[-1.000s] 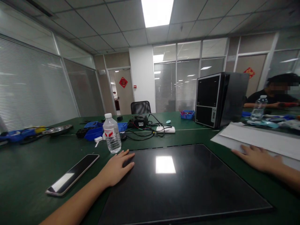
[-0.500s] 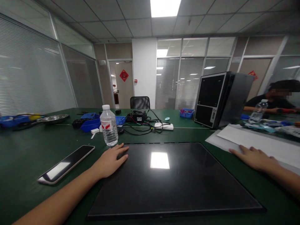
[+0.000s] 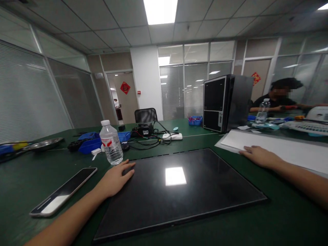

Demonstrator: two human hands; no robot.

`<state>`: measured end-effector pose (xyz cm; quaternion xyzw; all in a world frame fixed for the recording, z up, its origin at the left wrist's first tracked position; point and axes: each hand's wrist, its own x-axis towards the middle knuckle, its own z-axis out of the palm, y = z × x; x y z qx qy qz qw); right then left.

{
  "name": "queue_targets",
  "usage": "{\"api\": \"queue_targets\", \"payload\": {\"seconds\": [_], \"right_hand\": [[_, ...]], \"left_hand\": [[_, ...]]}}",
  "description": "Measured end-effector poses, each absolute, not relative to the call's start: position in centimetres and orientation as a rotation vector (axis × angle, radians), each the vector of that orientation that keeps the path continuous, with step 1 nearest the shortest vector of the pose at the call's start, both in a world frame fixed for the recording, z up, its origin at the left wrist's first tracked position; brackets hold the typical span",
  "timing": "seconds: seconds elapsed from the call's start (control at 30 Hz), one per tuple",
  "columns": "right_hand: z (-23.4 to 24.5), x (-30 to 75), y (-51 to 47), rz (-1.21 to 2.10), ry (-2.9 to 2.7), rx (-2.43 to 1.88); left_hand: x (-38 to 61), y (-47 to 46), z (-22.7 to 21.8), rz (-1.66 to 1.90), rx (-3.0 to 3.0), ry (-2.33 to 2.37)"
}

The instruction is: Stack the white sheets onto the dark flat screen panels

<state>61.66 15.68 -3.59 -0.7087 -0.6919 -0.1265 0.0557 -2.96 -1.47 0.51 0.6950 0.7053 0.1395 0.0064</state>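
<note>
A flat black display panel lies face up before me, with a ceiling light mirrored in it. My left hand rests with fingers spread on its left edge, close to a clear water bottle with a white cap. To the right of the panel, my right hand lies with fingers stretched out on the edge of white sheets. Neither hand grips anything. A smartphone lies on the green table left of my left forearm.
A black computer tower stands at the back right. Behind the bottle are blue trays, tangled black cables and a white power strip. Another person sits at the far right, near a second bottle.
The camera view has turned right and tilted, so the scene shifts left and more shows on the right. My right hand has slid farther back over the sheets; my left stays on the panel's edge.
</note>
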Motion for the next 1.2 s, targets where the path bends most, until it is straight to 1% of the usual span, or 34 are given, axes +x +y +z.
{"api": "queue_targets", "payload": {"seconds": [0.27, 0.37, 0.53, 0.6, 0.7, 0.77, 0.83, 0.97, 1.03, 1.1, 1.2], "right_hand": [[-1.4, 59.1, 12.9, -0.556, -2.246, -2.037], [-0.4, 57.0, 11.2, -0.643, -2.263, -1.938], [0.9, 52.4, 7.7, -0.755, -2.351, -1.618], [1.1, 50.4, 6.2, -0.629, -2.484, -1.346], [1.4, 48.3, 4.5, -0.209, -2.720, -0.787], [1.4, 47.7, 4.1, -0.059, -2.736, -0.593], [1.2, 48.0, 4.4, -0.094, -2.659, -0.591], [0.6, 50.0, 5.9, -0.314, -2.556, -0.792], [0.4, 50.8, 6.3, -0.349, -2.571, -0.866], [0.3, 50.8, 6.1, -0.301, -2.588, -0.882], [0.4, 49.3, 5.0, -0.114, -2.609, -0.835]], "left_hand": [[-2.6, -1.3, 1.0, 0.468, 2.078, 2.376], [-2.6, -1.4, 1.1, 0.485, 2.095, 2.341], [-3.3, -1.7, 0.9, 0.614, 2.095, 2.166], [-3.4, -1.8, 0.8, 0.598, 2.115, 2.117], [-3.2, -2.0, 0.6, 0.545, 2.174, 2.069], [-3.0, -2.1, 0.6, 0.502, 2.219, 2.048], [-2.8, -2.2, 0.6, 0.461, 2.252, 2.047], [-2.5, -2.3, 0.7, 0.421, 2.284, 2.071], [-2.4, -2.4, 0.8, 0.421, 2.292, 2.070], [-2.3, -2.6, 1.0, 0.425, 2.289, 2.069], [-2.2, -2.7, 1.1, 0.433, 2.280, 2.063]]}}
